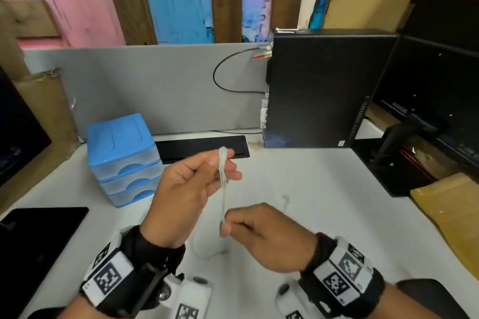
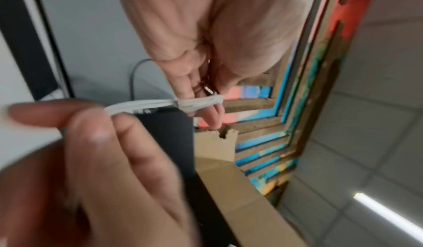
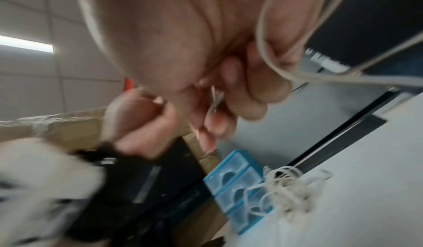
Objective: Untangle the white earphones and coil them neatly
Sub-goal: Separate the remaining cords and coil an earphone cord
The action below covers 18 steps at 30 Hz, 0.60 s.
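Both hands are raised over the white counter, a little apart, with the white earphones stretched between them; the left hand is the higher and farther one, its fingers extended with several turns of the cable wound round them and the thumb pressed against the turns; the right hand is lower and nearer, fingers curled, pinching the bundled strands between thumb and forefinger, so the cable runs taut from one hand to the other; below the right hand a loose loop of the cable sags toward the counter; in the right wrist view a slack white strand curves past the fingers, though that view is blurred; a blue drawer unit stands on the counter to the left, a black computer tower at the back right, and a dark tablet lies at the near left.
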### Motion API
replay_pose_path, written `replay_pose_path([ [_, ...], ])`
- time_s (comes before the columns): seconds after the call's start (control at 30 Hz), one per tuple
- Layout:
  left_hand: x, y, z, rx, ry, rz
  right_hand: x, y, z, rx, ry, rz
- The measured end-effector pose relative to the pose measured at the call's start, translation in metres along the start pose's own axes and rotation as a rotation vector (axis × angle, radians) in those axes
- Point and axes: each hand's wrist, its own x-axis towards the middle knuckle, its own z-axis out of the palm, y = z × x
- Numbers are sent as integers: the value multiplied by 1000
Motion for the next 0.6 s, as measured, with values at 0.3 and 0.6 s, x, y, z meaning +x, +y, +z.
replay_pose_path([
  [0.3,-8,-37,-1,432,-184,23,5,-5,-56,328,484,-52],
  [0.6,-3,-13,-2,261,4,155,-2,-5,16,203,-61,-1],
])
